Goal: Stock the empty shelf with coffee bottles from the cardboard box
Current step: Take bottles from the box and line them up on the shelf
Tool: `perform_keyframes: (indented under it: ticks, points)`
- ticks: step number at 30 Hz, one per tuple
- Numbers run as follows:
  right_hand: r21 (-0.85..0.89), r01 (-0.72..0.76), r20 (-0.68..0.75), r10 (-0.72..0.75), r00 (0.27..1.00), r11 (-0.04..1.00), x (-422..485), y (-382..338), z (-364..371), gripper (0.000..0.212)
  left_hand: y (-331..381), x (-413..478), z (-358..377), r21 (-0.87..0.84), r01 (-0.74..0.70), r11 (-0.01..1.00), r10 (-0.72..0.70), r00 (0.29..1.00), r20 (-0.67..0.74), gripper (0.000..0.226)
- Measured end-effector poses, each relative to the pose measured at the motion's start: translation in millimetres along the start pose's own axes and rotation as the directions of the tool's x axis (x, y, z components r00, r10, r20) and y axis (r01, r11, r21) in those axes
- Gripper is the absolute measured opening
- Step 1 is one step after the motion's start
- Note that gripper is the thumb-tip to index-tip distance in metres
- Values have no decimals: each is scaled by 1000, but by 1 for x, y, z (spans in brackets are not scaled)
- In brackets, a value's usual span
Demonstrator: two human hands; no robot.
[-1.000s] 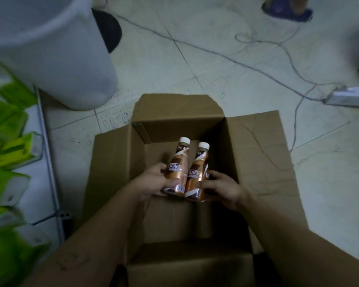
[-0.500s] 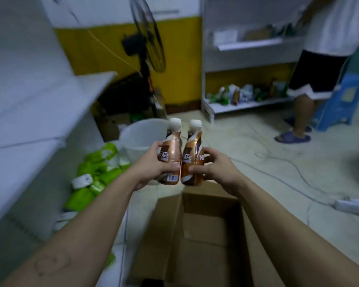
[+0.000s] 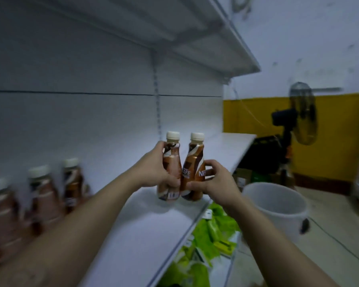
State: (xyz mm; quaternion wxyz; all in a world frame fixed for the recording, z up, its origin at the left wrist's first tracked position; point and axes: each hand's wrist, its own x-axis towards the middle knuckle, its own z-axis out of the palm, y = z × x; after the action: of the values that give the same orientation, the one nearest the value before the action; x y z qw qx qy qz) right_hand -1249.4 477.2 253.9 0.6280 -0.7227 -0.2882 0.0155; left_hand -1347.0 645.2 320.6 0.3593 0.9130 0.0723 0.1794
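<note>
Stocked row: three capped coffee bottles, blurred, at 9 o'clock of the held pair.
Left hand: fingers curled round the left bottle, which is upright.
Right hand: fingers wrapped round the right bottle; the two bottles touch.
Position: pair low over the shelf, near its front edge; contact cannot be told.
Handling: judged light, rigid, with a slick label sleeve; grip the narrowed waist, not the cap.
Bucket: at 4 o'clock.

Beyond the right hand a white wall tops a yellow band, a standing fan before it. Beside that hand a white bucket stands on pale floor.
</note>
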Motion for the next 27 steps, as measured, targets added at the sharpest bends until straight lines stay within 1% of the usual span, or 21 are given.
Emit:
perform_keyframes:
  ticks: [1,3,5,7,9,10,12,15,16,17,19,20,21,22,27]
  points:
    - [-4,4,50,-4,999,1000,3,-2,19,65,-12,-8,-11,33,29,999,-28,999,-44,87]
    - [-30,16,132,-12,991,999,6,-1,55,63,-37,-23,-27,85,99,991,-87,987,-132,71]
    - [-25,15,195,-10,981,1000,6,4,85,61,-59,-34,-37,54,169,984,-154,964,-218,59]
    - [-19,8,236,-3,972,1000,8,7,106,65,-72,-39,-48,-15,219,976,-212,924,-319,52]
    - [-31,11,279,-2,960,999,14,5,118,68,-74,-38,-64,-23,238,971,-225,875,-429,47]
    - [-40,16,304,-3,953,999,18,4,122,69,-72,-36,-72,15,239,971,-205,862,-464,45]
    - [-73,31,343,-4,939,997,27,0,128,71,-66,-31,-83,172,244,954,-134,866,-483,41]
    - [-117,46,369,1,929,992,39,-1,136,69,-62,-26,-91,385,276,881,-59,870,-489,35]
    - [-127,46,370,5,929,991,42,0,139,68,-63,-26,-93,464,298,834,-30,864,-502,33]
    - [-138,47,370,8,929,989,45,1,143,66,-65,-25,-97,558,325,763,12,857,-515,32]
    - [-170,53,374,15,927,984,52,2,152,62,-70,-23,-107,715,367,595,102,848,-520,30]
    - [-187,55,383,22,923,981,55,2,157,61,-74,-22,-111,756,384,530,131,844,-520,30]
    - [-199,57,396,27,918,978,59,1,163,59,-77,-21,-114,778,396,489,147,841,-521,30]
    - [-211,62,406,30,913,976,62,-2,169,56,-80,-20,-117,785,404,470,149,840,-521,30]
    - [-291,132,422,3,907,948,76,-14,206,48,-88,-16,-123,785,399,474,141,846,-515,30]
